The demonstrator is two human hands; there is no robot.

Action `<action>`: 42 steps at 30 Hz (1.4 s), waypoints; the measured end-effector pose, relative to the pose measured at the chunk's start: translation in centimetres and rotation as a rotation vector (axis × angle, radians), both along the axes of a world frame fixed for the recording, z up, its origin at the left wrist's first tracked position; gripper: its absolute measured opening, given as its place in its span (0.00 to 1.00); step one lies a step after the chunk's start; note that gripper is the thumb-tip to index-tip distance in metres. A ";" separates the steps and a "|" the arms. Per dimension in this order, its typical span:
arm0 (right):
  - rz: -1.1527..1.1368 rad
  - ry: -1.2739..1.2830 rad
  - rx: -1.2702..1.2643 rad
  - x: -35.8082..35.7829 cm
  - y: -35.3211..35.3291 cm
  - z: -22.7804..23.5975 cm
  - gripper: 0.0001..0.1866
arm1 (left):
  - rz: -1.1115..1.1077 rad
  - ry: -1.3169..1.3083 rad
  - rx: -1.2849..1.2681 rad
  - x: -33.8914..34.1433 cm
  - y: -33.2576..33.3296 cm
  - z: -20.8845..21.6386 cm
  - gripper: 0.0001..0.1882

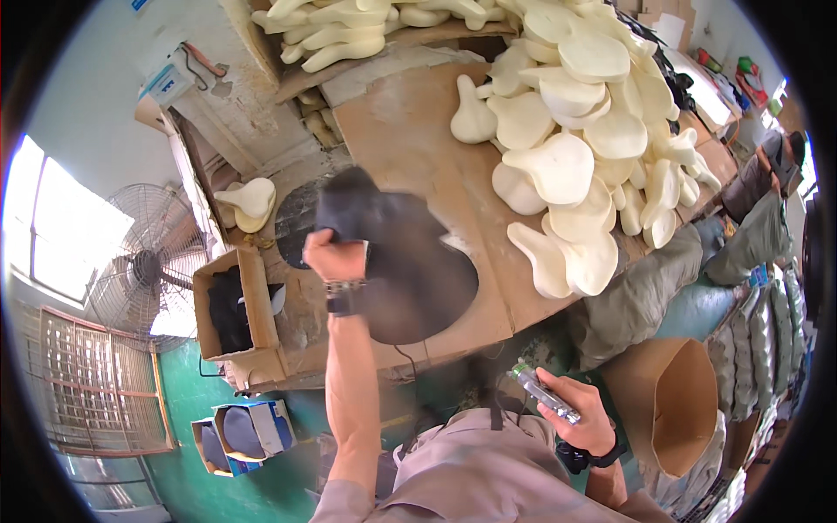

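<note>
Two items: pinching black material (353, 202) in left hand (336, 257); rightward of grip, clasping metallic tool (547, 397) in right hand (586, 420), ideally keeping clear.

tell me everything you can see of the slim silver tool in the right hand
The slim silver tool looks metallic and elongated, with a green section near its far end and a paler tip. Gripped in the person's bare right hand, it slants, its green end pointing up and left in the picture, its near end by the palm. It is held off the brown cardboard-covered table, near the person's waist. Its exact kind is unclear.
</note>
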State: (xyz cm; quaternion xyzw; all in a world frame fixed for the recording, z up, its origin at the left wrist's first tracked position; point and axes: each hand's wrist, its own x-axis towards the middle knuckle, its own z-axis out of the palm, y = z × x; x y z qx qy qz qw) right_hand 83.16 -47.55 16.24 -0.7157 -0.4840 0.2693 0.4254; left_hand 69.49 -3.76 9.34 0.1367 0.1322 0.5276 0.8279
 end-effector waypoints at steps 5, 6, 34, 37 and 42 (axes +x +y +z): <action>0.113 0.017 0.009 -1.1 2.3 -0.2 0.28 | 0.125 -0.165 0.275 -9.0 -2.3 7.8 0.29; 0.130 0.019 -0.023 -1.2 2.8 0.0 0.27 | 0.169 -0.190 0.272 -10.4 -3.4 7.9 0.29; 1.398 -0.224 -0.255 -26.2 11.2 -2.1 0.23 | 1.676 -0.342 -0.819 -41.9 -60.4 -25.9 0.14; 1.454 -0.268 -0.300 -30.9 10.8 -2.1 0.25 | 1.651 -0.337 -0.793 -43.6 -61.5 -26.5 0.13; 1.564 -0.294 -0.283 -39.5 10.8 -3.3 0.28 | 1.417 -0.230 -0.807 -48.1 -60.8 -22.3 0.20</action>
